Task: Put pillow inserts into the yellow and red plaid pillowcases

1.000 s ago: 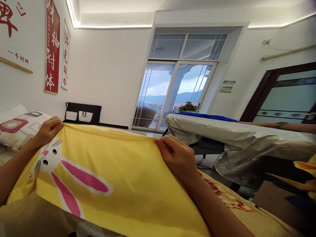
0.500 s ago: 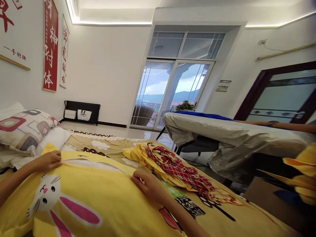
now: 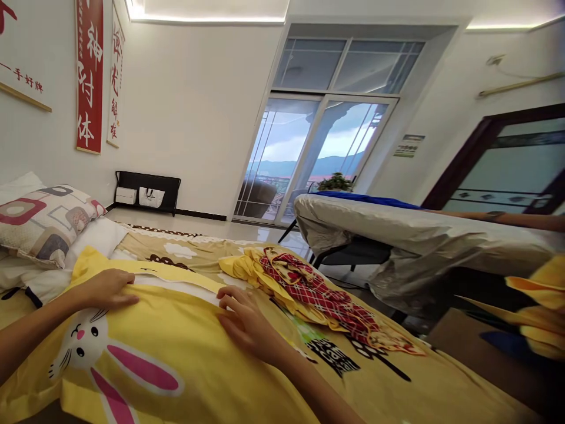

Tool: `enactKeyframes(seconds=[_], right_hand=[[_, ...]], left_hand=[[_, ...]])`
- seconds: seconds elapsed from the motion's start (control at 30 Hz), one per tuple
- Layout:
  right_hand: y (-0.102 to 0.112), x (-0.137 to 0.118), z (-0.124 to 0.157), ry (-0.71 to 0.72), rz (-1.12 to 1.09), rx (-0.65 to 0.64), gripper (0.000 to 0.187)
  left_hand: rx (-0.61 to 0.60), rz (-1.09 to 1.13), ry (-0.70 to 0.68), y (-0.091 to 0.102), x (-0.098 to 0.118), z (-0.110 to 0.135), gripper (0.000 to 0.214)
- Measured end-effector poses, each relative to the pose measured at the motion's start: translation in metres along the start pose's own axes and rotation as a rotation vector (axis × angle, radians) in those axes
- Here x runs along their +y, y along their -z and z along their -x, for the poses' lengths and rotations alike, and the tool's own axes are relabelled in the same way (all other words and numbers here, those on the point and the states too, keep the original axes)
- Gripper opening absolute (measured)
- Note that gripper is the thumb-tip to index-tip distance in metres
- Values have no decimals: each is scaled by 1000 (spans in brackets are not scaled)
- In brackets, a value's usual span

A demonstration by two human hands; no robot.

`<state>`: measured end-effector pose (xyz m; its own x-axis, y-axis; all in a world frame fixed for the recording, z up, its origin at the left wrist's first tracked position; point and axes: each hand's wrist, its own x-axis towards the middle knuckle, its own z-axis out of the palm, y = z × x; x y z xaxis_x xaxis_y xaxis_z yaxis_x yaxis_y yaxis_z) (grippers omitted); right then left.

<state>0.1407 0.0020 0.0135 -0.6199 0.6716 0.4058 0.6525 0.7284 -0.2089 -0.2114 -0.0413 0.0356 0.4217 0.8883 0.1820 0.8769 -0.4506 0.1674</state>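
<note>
A yellow pillowcase with a printed white rabbit lies in front of me, plumped out around a white pillow that shows through its long opening. At the left part of this opening rests my left hand, its thumb spread away from the fingers. My right hand is at the right part, fingers loosely bent at the slit's edge and thumb apart on the yellow cloth. Neither hand visibly grips the fabric.
The bed holds a red plaid cloth with yellow cloth, and a patterned pillow at left. On the right stands a plastic-covered table, with another person's arm across it. A cardboard box and yellow cloth sit nearer.
Both hands have loosened from the pillowcase's edge and moved inward along the opening, the left to the right and the right to the left. The view has tilted slightly down.
</note>
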Motion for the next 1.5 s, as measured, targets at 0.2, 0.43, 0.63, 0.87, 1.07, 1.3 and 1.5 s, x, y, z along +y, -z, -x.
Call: enactKeyframes(seconds=[0.2,0.43,0.63,0.87,1.07,1.3,1.5], right_hand=[[-6,-24,-17,-98,-38,-27,18],[-21,-30,-49,44,265,79,23],[-36,-25,-56,-126,334,-40,30],[-37,-13,-78,-271,240,-118,28],[-45,-11,-75,-93,184,-32,28],[-51,-15,-65,-112,92,-232,30],[-52,-21,-66,-117,-13,-320,29]], left_hand=[[112,96,-209,2,4,-12,30],[353,-13,-97,-31,4,-36,27],[251,-150,103,-38,0,-48,25],[220,13,268,-35,-6,-62,30],[334,-12,140,-36,-5,-62,30],[295,-144,-18,-40,0,-67,27],[201,-25,236,-41,-9,-86,29]])
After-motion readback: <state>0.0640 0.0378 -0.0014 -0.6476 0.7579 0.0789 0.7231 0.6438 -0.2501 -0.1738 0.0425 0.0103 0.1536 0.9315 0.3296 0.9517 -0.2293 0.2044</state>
